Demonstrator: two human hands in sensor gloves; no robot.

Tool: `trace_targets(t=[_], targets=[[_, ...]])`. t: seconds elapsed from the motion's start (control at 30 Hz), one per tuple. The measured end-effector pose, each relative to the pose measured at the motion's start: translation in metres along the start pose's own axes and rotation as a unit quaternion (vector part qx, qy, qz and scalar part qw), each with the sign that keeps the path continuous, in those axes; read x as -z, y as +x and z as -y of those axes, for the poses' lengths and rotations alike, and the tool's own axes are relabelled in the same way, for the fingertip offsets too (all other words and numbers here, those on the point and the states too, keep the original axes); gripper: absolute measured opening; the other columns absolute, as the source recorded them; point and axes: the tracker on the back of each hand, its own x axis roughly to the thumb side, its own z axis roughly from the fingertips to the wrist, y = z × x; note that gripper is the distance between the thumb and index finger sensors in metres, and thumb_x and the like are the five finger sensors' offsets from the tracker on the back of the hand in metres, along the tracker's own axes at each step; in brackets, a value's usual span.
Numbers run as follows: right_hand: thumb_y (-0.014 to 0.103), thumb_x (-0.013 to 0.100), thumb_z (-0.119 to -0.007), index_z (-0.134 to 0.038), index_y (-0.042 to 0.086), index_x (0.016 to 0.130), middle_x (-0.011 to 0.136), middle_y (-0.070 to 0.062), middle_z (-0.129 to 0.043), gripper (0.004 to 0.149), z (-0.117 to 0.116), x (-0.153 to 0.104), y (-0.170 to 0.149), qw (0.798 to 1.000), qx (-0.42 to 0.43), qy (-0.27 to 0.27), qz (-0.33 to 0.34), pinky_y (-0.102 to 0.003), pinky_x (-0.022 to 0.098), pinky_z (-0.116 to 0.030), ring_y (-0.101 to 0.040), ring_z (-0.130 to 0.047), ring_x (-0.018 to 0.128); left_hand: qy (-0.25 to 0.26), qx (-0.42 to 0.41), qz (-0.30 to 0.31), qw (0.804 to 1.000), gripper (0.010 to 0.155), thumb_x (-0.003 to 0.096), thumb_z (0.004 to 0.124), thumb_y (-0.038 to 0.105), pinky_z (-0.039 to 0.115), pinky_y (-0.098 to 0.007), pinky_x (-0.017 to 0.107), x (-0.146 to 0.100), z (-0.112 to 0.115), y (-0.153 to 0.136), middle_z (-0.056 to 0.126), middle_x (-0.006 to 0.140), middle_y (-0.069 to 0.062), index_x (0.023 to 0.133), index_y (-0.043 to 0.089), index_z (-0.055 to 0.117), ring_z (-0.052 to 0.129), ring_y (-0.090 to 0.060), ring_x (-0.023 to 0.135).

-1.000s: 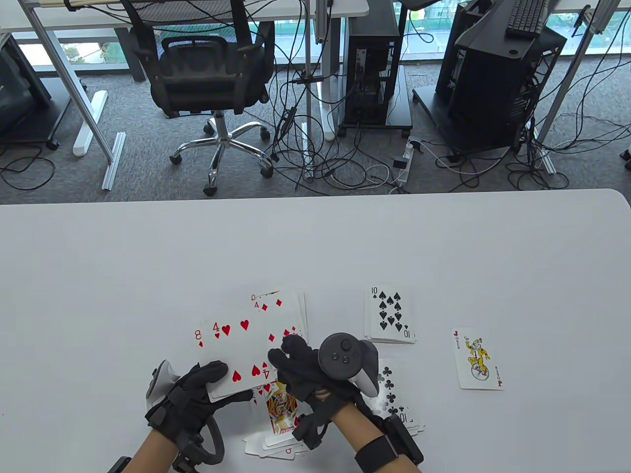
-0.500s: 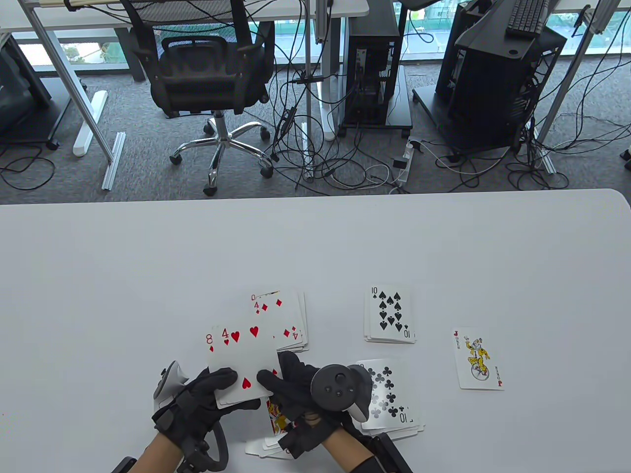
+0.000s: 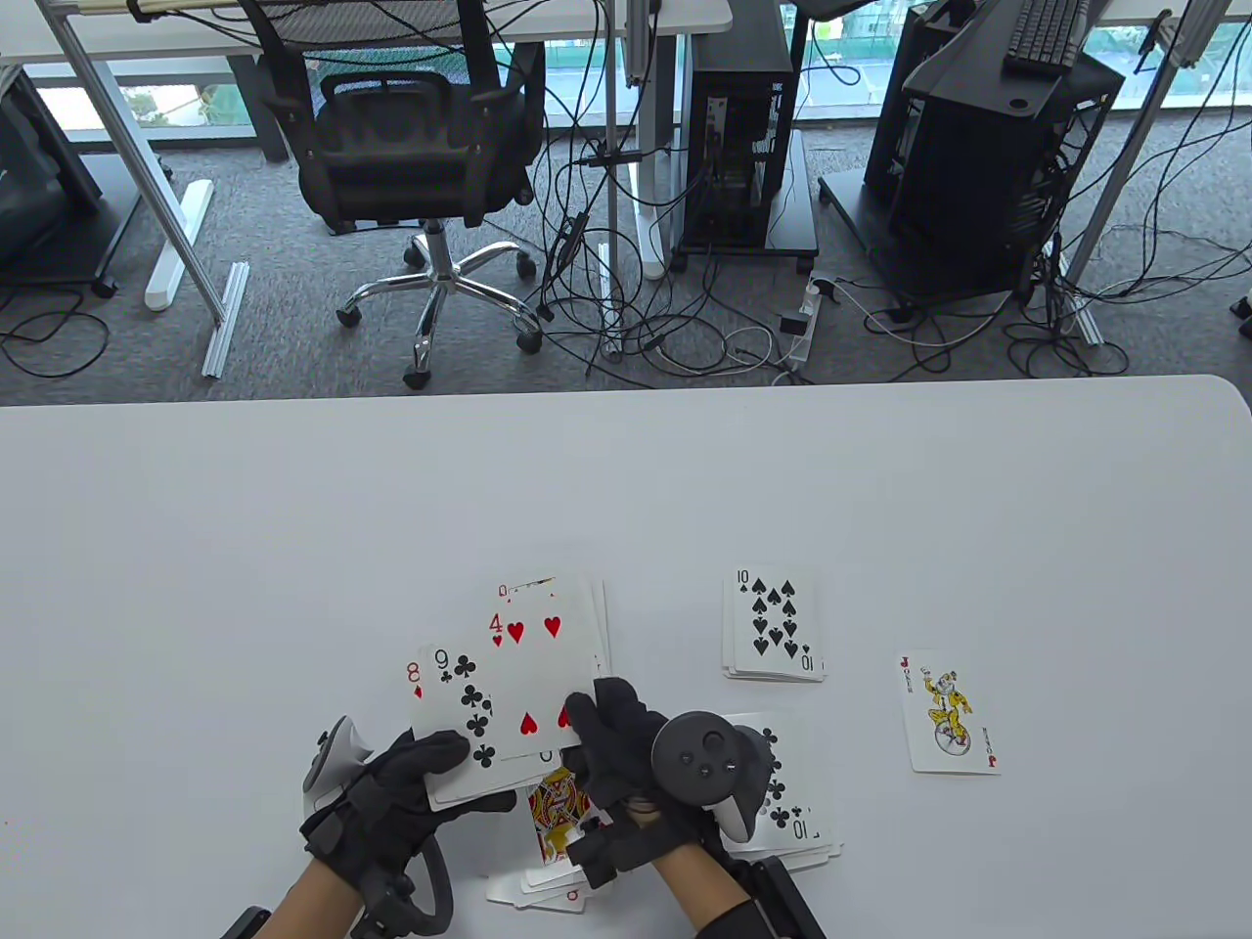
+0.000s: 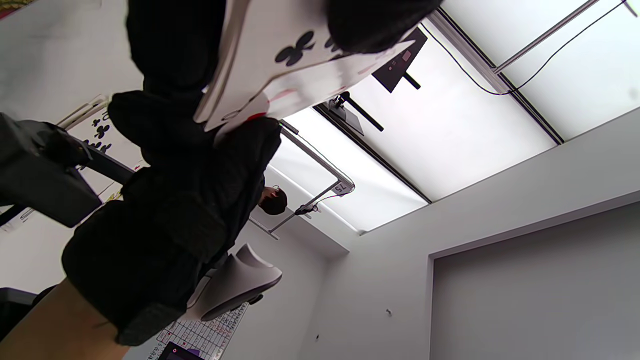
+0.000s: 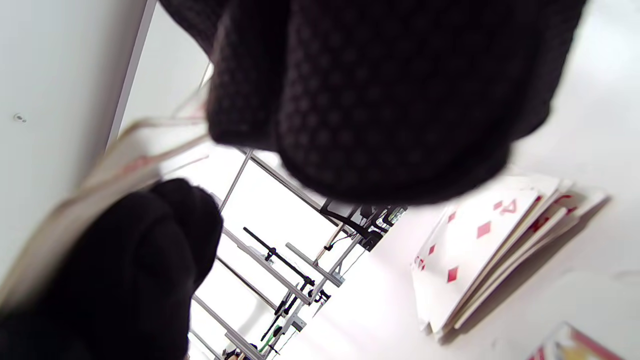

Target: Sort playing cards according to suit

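A four of hearts is being drawn off a held stack.

On the table [image 3: 196, 509], at six o'clock, the stack [image 3: 460, 729] is gripped by the left hand [image 3: 391, 807]; the four of hearts [image 3: 536, 685] is pinched at its near corner by the right hand [image 3: 626, 763], over the diamond pile [image 3: 599, 626] at twelve o'clock. Cards are judged thin, light and slippery, best taken by edges.

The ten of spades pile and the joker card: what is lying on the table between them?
Nothing: in the table view, only bare white table separates the ten of spades pile from the joker card.
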Motion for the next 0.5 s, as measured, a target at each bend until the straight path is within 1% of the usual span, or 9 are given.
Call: trace_targets(t=[0.07, 0.23, 0.3, 0.37, 0.4, 0.43, 0.5], targets=[[0.022, 0.054, -0.064, -0.069, -0.015, 0.073, 0.035, -0.004, -0.094, 0.042, 0.007, 0.002, -0.004, 1.000, 0.010, -0.013, -0.010, -0.045, 0.031, -0.086, -0.018, -0.098, 0.011, 0.001, -0.002, 0.005, 1.000, 0.051, 0.0628, 0.064, 0.031, 0.078, -0.044, 0.060, 0.000, -0.001, 0.001, 0.062, 0.110, -0.009, 0.109, 0.019, 0.045, 0.079, -0.034, 0.092], [0.020, 0.054, -0.063, -0.070, -0.015, 0.072, 0.034, -0.003, -0.094, 0.040, 0.023, 0.004, -0.014, 0.996, 0.072, -0.034, -0.037, -0.045, 0.031, -0.086, -0.017, -0.097, 0.010, 0.009, -0.009, 0.015, 1.000, 0.051, 0.0628, 0.064, 0.032, 0.079, -0.044, 0.060, -0.002, -0.006, 0.004, 0.062, 0.110, -0.008, 0.109, 0.019, 0.045, 0.079, -0.033, 0.092], [0.020, 0.054, -0.063, -0.071, -0.015, 0.072, 0.032, -0.002, -0.093, 0.040, 0.029, 0.005, -0.017, 0.995, 0.079, -0.040, -0.043, -0.044, 0.030, -0.086, -0.015, -0.096, 0.008, 0.013, -0.010, 0.019, 1.000, 0.051, 0.0630, 0.064, 0.032, 0.079, -0.044, 0.060, -0.002, -0.008, 0.006, 0.062, 0.110, -0.008, 0.109, 0.019, 0.045, 0.079, -0.033, 0.092], [0.020, 0.054, -0.063, -0.071, -0.015, 0.071, 0.030, -0.003, -0.093, 0.040, 0.032, 0.005, -0.019, 0.996, 0.067, -0.039, -0.046, -0.043, 0.029, -0.087, -0.014, -0.095, 0.006, 0.017, -0.014, 0.026, 0.999, 0.051, 0.0630, 0.064, 0.032, 0.079, -0.043, 0.060, -0.003, -0.010, 0.008, 0.062, 0.110, -0.008, 0.109, 0.019, 0.045, 0.079, -0.033, 0.092], [0.020, 0.054, -0.063, -0.072, -0.015, 0.071, 0.029, -0.002, -0.093, 0.040, 0.031, 0.005, -0.020, 0.997, 0.059, -0.033, -0.045, -0.043, 0.029, -0.087, -0.014, -0.095, 0.005, 0.019, -0.015, 0.029, 0.999, 0.051, 0.0631, 0.064, 0.032, 0.079, -0.043, 0.060, -0.003, -0.011, 0.009, 0.062, 0.110, -0.008, 0.109, 0.019, 0.045, 0.079, -0.033, 0.092], [0.019, 0.054, -0.064, -0.072, -0.016, 0.071, 0.029, -0.003, -0.093, 0.040, 0.029, 0.005, -0.020, 0.997, 0.049, -0.010, -0.052, -0.044, 0.028, -0.087, -0.014, -0.095, 0.004, 0.023, -0.015, 0.032, 0.999, 0.051, 0.0631, 0.064, 0.032, 0.079, -0.043, 0.060, -0.004, -0.013, 0.010, 0.062, 0.110, -0.008, 0.109, 0.019, 0.045, 0.079, -0.033, 0.092], [0.019, 0.054, -0.064, -0.071, -0.016, 0.072, 0.030, -0.003, -0.093, 0.040, 0.020, 0.004, -0.021, 0.995, 0.032, 0.066, -0.072, -0.044, 0.029, -0.086, -0.015, -0.095, 0.006, 0.028, -0.014, 0.036, 0.999, 0.051, 0.0632, 0.064, 0.032, 0.079, -0.043, 0.060, -0.005, -0.016, 0.012, 0.062, 0.110, -0.008, 0.109, 0.019, 0.045, 0.079, -0.033, 0.093]])
